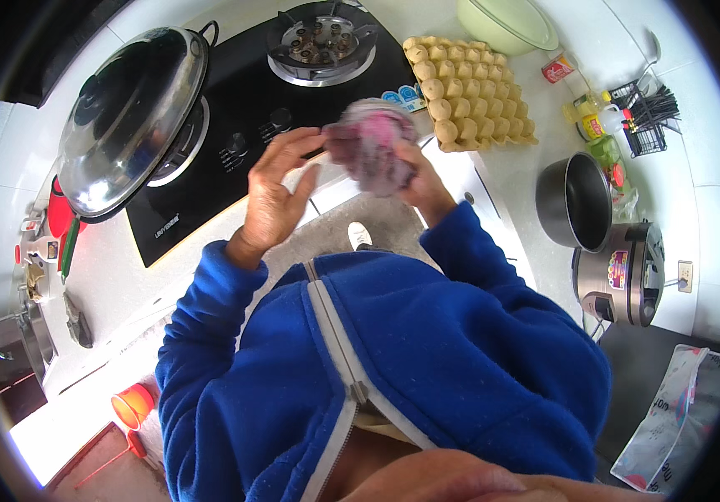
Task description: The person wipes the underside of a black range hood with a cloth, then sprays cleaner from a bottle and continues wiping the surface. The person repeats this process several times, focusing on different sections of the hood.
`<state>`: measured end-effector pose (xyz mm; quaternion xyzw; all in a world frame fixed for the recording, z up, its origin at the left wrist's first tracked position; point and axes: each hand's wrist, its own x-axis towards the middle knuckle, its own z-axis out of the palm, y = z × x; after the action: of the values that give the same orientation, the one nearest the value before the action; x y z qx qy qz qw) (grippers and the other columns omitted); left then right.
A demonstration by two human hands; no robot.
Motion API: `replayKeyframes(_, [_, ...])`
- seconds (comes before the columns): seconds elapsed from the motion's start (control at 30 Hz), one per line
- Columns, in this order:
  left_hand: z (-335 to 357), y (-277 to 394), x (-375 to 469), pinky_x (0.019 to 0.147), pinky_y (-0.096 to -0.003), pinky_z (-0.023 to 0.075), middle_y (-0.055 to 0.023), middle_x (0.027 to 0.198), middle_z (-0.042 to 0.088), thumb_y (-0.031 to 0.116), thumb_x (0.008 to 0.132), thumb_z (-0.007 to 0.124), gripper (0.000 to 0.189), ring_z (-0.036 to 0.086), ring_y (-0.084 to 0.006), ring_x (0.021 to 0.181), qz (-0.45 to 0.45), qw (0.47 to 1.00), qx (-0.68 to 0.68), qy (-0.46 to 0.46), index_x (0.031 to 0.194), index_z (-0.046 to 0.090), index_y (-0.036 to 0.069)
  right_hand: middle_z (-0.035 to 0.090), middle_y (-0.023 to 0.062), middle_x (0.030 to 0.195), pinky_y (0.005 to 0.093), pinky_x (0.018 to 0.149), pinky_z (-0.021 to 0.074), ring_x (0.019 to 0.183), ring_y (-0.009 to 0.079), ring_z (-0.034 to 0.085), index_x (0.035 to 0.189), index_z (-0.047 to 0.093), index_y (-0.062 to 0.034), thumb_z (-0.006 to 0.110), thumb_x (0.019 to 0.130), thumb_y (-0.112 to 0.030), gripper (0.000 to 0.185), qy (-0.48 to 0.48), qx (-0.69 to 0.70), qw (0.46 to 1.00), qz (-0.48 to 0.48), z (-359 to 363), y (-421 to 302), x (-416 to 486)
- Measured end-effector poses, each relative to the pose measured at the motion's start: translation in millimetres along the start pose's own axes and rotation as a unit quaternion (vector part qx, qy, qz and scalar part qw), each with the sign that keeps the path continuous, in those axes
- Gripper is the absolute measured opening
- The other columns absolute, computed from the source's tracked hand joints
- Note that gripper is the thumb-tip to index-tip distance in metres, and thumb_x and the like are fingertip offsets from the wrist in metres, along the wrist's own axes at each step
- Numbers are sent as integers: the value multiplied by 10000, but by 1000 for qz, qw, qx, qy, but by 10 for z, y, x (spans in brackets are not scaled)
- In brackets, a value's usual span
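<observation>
A bunched cloth [369,147], pink and greyish, is gripped by my right hand [421,179] above the front edge of the gas hob [234,141]. The cloth looks blurred, and it hides some of my right fingers. On its other side is my left hand [280,194], thumb and fingers apart. The left fingertips reach the cloth's edge; whether they touch it I cannot tell. Beyond the cloth, the bare burner [321,44] shows its black pan support. An egg tray [470,94] of moulded pulp lies on the worktop right of the hob.
A wok with a domed metal lid [140,119] covers the left burner, its green handle [70,250] pointing towards me. At right stand a dark inner pot [576,201], a rice cooker [620,273], bottles [598,122] and a green basin [510,25]. A red bucket [133,406] is low at left.
</observation>
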<state>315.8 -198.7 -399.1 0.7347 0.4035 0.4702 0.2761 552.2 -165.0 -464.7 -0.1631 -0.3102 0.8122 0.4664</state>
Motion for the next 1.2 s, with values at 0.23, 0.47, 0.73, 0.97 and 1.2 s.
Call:
replayKeyframes(0.23, [18,-616,-290,677,-267,526,-94,897,678,8,875,629,145,646,-147,772,-177,984,9,-25,1011,678,21,493,195,1375,534,945,475,1184,382,540,1432,341,-30,525,889,-489,735,-34,130,986,-102,-803,-504,-896])
replayKeyframes(0.47, [-182,-924,-431,627,-244,507,-69,781,664,51,890,622,102,620,-125,661,-225,967,94,80,969,677,18,518,141,1372,477,888,487,1142,361,553,1418,415,-81,380,937,-555,676,37,349,924,-151,-1134,-468,-1253])
replayKeyframes(0.73, [224,-835,-69,697,-247,504,-44,849,644,32,914,582,183,600,-106,747,-203,978,-41,-8,1083,645,7,538,152,1322,561,821,499,1120,391,561,1373,460,-106,476,901,-553,650,164,110,968,-153,-1034,-380,-1310])
replayKeyframes(0.97, [394,-825,-49,711,-261,512,-54,884,674,38,900,601,167,643,-127,799,-219,969,-59,-103,1054,665,45,560,163,1288,556,805,519,1060,381,597,1363,470,-108,459,928,-500,585,240,148,946,-159,-1025,-288,-1474])
replayKeyframes(1.2, [178,-591,-356,737,-316,558,-133,984,664,5,870,626,196,658,-228,846,-113,986,8,-123,1065,646,2,536,152,1196,478,845,476,1035,323,534,1463,310,-79,382,910,-649,798,-79,152,985,-3,-842,-209,-1063])
